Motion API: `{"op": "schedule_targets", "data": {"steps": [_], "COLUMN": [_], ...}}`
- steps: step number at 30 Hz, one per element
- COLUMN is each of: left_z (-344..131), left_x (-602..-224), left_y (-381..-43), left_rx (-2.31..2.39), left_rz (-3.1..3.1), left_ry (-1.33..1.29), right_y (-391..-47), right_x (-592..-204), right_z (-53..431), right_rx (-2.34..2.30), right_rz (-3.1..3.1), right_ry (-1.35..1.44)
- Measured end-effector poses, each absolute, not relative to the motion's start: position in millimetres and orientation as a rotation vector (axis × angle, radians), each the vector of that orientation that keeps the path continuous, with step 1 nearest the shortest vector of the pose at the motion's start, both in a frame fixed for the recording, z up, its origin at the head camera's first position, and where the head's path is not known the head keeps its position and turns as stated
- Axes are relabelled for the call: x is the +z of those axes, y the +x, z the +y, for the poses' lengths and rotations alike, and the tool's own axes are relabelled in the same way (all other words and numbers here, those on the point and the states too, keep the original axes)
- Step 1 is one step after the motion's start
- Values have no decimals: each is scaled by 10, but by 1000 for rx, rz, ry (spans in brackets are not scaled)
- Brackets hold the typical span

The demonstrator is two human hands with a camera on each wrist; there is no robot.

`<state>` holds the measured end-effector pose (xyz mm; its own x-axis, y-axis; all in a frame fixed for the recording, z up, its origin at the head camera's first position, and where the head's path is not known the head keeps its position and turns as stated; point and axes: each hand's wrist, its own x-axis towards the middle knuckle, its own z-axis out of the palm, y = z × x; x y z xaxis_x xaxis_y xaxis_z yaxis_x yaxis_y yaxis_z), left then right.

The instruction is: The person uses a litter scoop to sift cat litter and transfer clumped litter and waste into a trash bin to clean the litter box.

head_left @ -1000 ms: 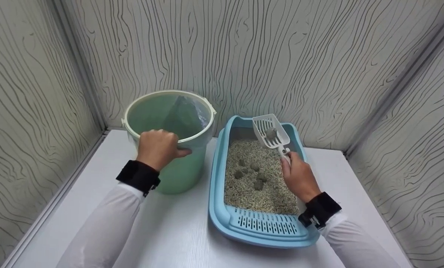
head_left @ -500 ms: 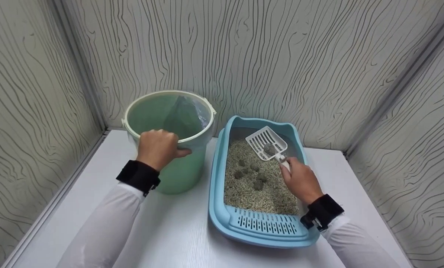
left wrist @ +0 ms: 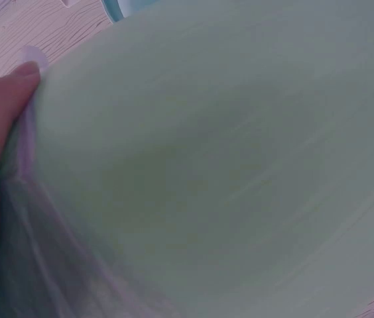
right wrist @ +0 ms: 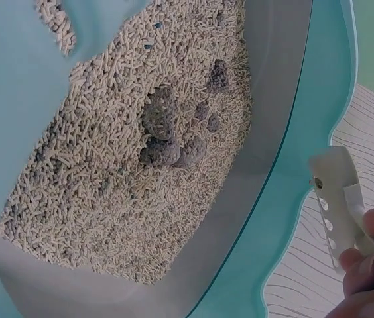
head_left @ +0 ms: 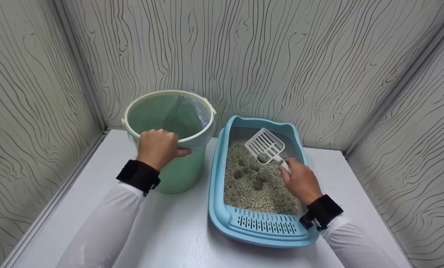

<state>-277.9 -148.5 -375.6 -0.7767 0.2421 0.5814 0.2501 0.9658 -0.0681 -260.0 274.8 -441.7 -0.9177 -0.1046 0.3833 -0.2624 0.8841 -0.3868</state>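
My right hand [head_left: 302, 180] grips the handle of a white slotted litter scoop [head_left: 268, 143], held over the back of a blue litter box [head_left: 216, 186]. A grey clump [head_left: 263, 158] lies in the scoop near its handle end. Several more dark clumps [right wrist: 159, 112] rest on the pale pellet litter [right wrist: 101, 159] in the right wrist view. My left hand [head_left: 158, 149] holds the near rim of a green bucket [head_left: 181, 175], its thumb on the outside. A clear plastic liner [left wrist: 54, 258] folds over that rim, and the bucket's wall fills most of the left wrist view.
Both containers stand side by side on a white table [head_left: 166, 230], bucket on the left. Wood-grain patterned panels [head_left: 244, 56] enclose the back and both sides. The litter box has a slotted front ledge [head_left: 268, 225].
The scoop has come down and tilted toward the left over the litter, its clump shifting toward the handle end and left side. My left hand and the bucket have stayed put.
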Motion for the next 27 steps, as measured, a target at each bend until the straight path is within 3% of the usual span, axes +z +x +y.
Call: {"op": "schedule_targets", "data": {"steps": [12, 27], "left_z": [-1480, -1483], "left_x": [-3769, -3754], "left_y": [-2782, -2778], "left_rx": [-4, 5], "left_rz": [-2467, -2478], "left_ry": [-352, -353], "right_y": [-2613, -2632], "right_x": [-4351, -4383], "right_z": [2799, 2808], "right_rx": [964, 1011], "right_rz": [-2850, -2933], "right_ry": [255, 316]}}
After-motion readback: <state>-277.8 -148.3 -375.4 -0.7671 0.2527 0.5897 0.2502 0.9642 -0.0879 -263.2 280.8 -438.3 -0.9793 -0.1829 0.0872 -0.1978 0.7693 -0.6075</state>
